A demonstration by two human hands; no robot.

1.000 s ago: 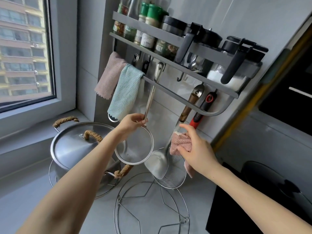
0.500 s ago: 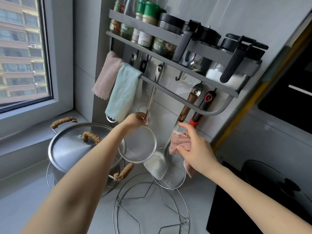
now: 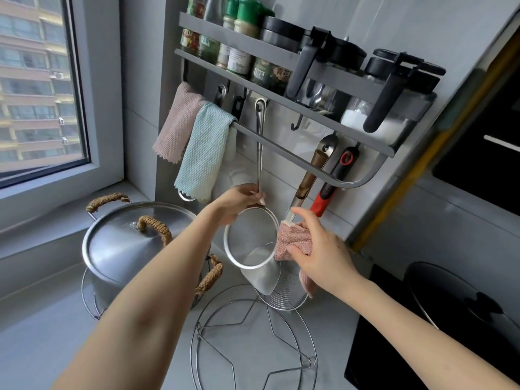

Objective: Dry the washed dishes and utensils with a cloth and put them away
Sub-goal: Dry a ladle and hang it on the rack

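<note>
Right hand (image 3: 323, 254), clutching pink cloth (image 3: 292, 242), now touches strainer (image 3: 250, 237) rim; previously apart. Left hand (image 3: 239, 201) pinches handle. Drying starts, likely.

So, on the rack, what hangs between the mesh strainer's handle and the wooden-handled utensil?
Only one empty hook hangs between the strainer handle and the wooden-handled utensil, seen in the head view.

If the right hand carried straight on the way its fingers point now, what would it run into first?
Most likely the round rim of the mesh strainer. The right hand, gripping the pink cloth, points left and slightly up toward it, and the cloth looks nearly at the rim already. Depth is uncertain from this single view.
</note>
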